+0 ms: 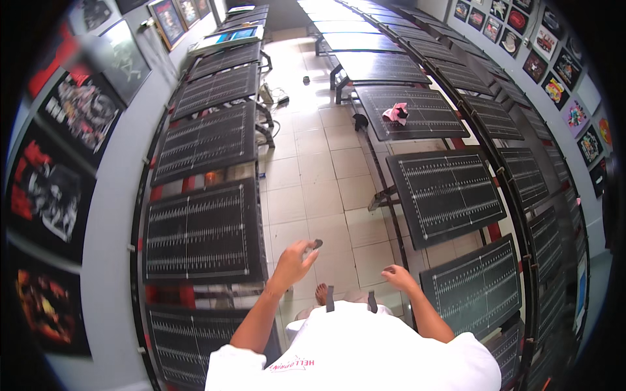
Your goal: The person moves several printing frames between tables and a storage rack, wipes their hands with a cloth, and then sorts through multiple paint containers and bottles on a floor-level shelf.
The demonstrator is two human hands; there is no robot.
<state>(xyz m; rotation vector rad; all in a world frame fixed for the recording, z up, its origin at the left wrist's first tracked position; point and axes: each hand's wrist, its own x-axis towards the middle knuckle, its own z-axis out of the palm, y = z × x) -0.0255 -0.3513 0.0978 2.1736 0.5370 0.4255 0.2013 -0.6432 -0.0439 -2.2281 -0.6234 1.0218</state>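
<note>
My left hand [295, 266] is out over the tiled floor, its thumb and fingers closed on a small dark object [317, 244] whose kind I cannot make out. My right hand [400, 277] hangs beside the nearest boards on the right, its fingers loosely bent and a little apart, with nothing visible in them. Close to it lies a dark, flat printing board [471, 280] with white ruler-like markings. A similar marked board [199, 231] is to the left of my left hand. Neither hand touches a board.
Rows of marked boards on metal frames line both sides of a tiled aisle [306, 176]. A pink and black cloth [396, 114] lies on one right-hand board, with a black item [360, 121] hanging beside it. A small dark object [306, 80] and cables [277, 98] are on the floor farther off.
</note>
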